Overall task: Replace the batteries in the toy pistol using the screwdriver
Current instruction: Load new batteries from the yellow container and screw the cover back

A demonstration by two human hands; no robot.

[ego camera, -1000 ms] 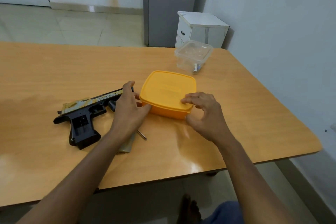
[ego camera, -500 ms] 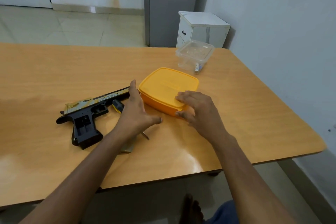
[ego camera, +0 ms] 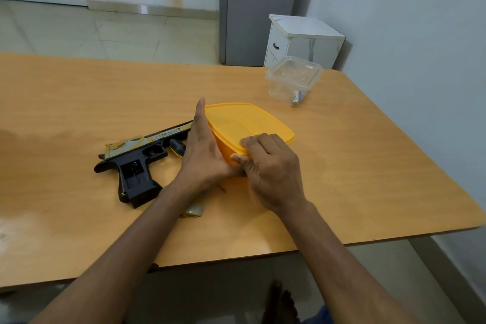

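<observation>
The wooden table (ego camera: 79, 92) carries all items observed. The toy pistol (ego camera: 139, 158) lies on its side left of centre, barrel toward the yellow box, with its grip nearest the viewer; the battery compartment in the grip stands uncovered and dark inside. A flat greyish piece (ego camera: 195, 210), possibly the compartment cover, lies near the grip, partly hidden beneath the left forearm. The screwdriver (ego camera: 177, 148) lies just beside the pistol's trigger area; only its black and yellow handle and a short length of the shaft tip show, the remainder being hidden by the left hand. The yellow lidded box (ego camera: 247, 123) sits at centre, lid on. The left hand (ego camera: 203, 150) is flat and edge-on, fingers straight and together, pressed against the box's left side wall, thumb reaching toward the near corner. The right hand (ego camera: 273, 168) grips the near corner of the box, fingers curled over the lid's edge and thumb pressed beneath the rim. A clear plastic container (ego camera: 294, 79) stands well apart at the far right of the table, closed with a clear lid, and at least one battery (ego camera: 296, 97) rests inside it against the near wall. A white cabinet (ego camera: 302, 39) stands on the floor beyond the table.
</observation>
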